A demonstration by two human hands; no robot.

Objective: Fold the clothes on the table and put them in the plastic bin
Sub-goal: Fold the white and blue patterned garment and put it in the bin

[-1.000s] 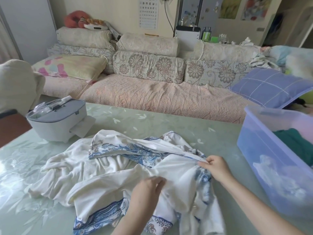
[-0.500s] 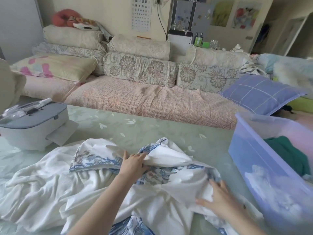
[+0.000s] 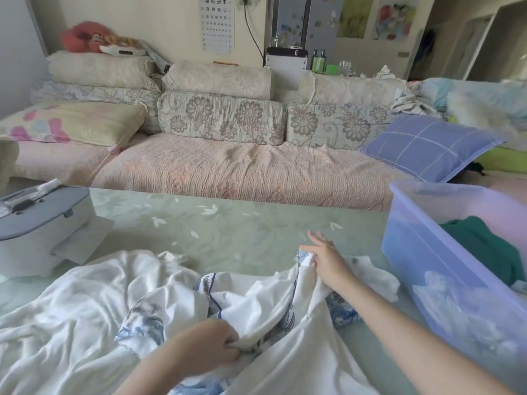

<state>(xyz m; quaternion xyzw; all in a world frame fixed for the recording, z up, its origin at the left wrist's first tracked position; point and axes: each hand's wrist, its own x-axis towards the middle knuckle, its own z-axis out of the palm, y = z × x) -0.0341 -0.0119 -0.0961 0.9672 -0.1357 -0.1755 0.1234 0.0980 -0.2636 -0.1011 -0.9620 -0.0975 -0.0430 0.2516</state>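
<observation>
Clothes (image 3: 85, 309) lie crumpled across the lower half of the frame on the glossy green floral bench (image 3: 242, 229). They are thin, soft white fabric with blue printed trim, heavily creased, and I judge none of this heap folded yet. My left hand (image 3: 208, 347), lower centre, has its fingers bunched round a fold. My right hand (image 3: 328, 262) meets a raised edge with fingers stretched; I cannot tell if it pinches. The translucent plastic bin (image 3: 422, 252), right, already holds a dark green garment (image 3: 479, 243).

One wide head-worn view looks forward and down across the table (image 3: 256, 229) toward the sofa (image 3: 228, 172)
</observation>
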